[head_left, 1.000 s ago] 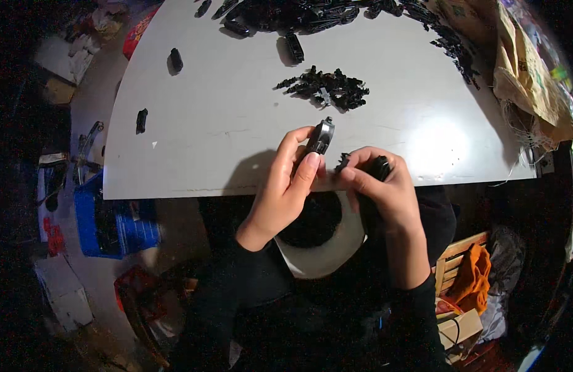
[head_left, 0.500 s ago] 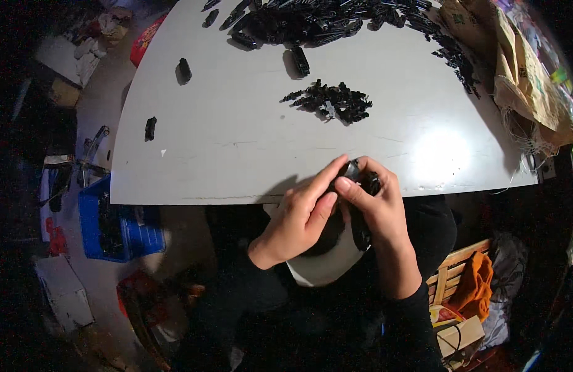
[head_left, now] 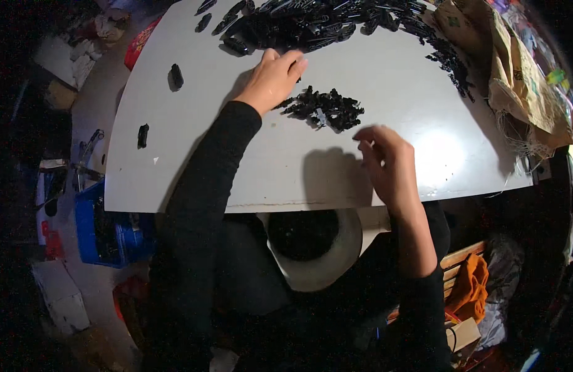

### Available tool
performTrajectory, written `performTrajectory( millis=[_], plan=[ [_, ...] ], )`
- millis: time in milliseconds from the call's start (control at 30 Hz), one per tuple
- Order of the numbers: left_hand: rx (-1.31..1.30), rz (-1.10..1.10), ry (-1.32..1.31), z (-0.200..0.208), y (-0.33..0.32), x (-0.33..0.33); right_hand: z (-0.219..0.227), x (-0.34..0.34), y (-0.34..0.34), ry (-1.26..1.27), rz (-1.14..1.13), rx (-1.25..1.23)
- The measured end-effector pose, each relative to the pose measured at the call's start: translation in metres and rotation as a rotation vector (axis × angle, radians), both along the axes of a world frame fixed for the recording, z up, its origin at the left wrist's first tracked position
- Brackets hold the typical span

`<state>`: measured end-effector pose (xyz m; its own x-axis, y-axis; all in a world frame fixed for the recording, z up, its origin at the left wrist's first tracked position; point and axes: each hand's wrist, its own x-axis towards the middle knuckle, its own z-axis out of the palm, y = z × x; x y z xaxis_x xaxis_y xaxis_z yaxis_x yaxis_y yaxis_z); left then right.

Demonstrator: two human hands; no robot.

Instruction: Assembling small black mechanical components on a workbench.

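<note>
My left hand [head_left: 271, 80] reaches across the table to the front of a large heap of black plastic parts [head_left: 286, 28]. Its fingers are closed around an oblong black part, mostly hidden under them. Closer to me, my right hand [head_left: 389, 164] hovers over the table with bent fingers. A small dark piece seems to be at its fingertips, too small to name. Between the hands lies a small pile of knobbly black pieces [head_left: 339, 110] with one pale bit in it. A white bucket [head_left: 354, 239], dark inside, stands below the table edge.
Two single black parts, one farther [head_left: 175, 77] and one nearer [head_left: 143, 136], lie on the left of the white table [head_left: 237, 180]. A brown woven sack [head_left: 525, 93] drapes the right side. A blue crate [head_left: 88, 229] stands at lower left, a wooden chair [head_left: 463, 254] at lower right.
My hands have parted from the black part they held together over the table edge. The left went forward to the oblong part by the heap; the right moved slightly forward and right.
</note>
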<state>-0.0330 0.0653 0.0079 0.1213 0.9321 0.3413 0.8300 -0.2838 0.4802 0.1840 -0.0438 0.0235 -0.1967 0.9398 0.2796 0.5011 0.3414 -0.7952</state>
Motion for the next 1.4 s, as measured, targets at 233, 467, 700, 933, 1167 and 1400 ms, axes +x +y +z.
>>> performTrajectory(
  millis=[233,467,700,933,1167,1400],
  plan=[
    [0.093,0.009,-0.158,-0.020,0.005,-0.028,-0.008,-0.040,0.031,-0.324,-0.090,0.127],
    [-0.508,-0.081,-1.127,0.013,-0.087,-0.016,-0.015,-0.050,0.036,-0.478,-0.160,0.205],
    [-0.557,-0.208,-1.282,0.008,-0.122,-0.006,-0.011,-0.040,0.012,0.196,0.032,-0.108],
    [-0.542,-0.167,-0.995,0.018,-0.143,0.011,-0.004,-0.057,-0.018,0.774,0.141,-0.543],
    [-0.296,-0.375,-0.901,0.013,-0.150,0.020,0.004,-0.068,-0.029,0.882,0.036,-0.472],
    [-0.509,-0.401,-0.771,0.022,-0.147,0.010,-0.005,-0.046,-0.019,0.864,0.137,-0.626]
  ],
)
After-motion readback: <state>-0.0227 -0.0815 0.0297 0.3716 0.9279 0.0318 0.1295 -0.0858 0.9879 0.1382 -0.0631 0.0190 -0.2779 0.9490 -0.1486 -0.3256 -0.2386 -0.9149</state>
